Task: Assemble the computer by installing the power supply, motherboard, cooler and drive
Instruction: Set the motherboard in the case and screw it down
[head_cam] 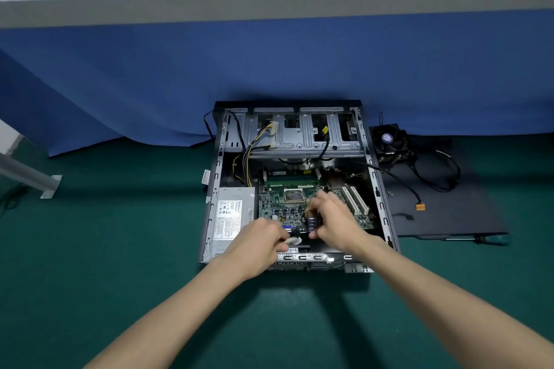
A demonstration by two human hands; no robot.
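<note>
The motherboard [281,206] lay flat inside the open case [214,188], to the right of the power supply [229,218], which sat in the near-left corner. Its port edge pointed toward the person, at the slotted near wall of the case. Its white expansion slots ran near-to-far, and I took that to be the board's long axis, though the hands hid its near edge.

Both hands worked at that port edge. The left hand [263,236] had its fingers curled in, seemingly pinching a pale connector block at the board's near-left corner. The right hand [332,218] was curled over the stack of blue ports, thumb below and fingers above. It sat slightly farther in and was nearer the middle of the board.

What mattered was the gap between the ports and the near wall. The ports looked just short of the cut-outs, so my guess was that the next move would draw the board straight toward the person, kept level.

The cooler [389,140] waited outside the case — off to the far right, on a black panel [449,212], so on the right hand's side. A screwdriver [485,239] lay at the panel's near edge.
</note>
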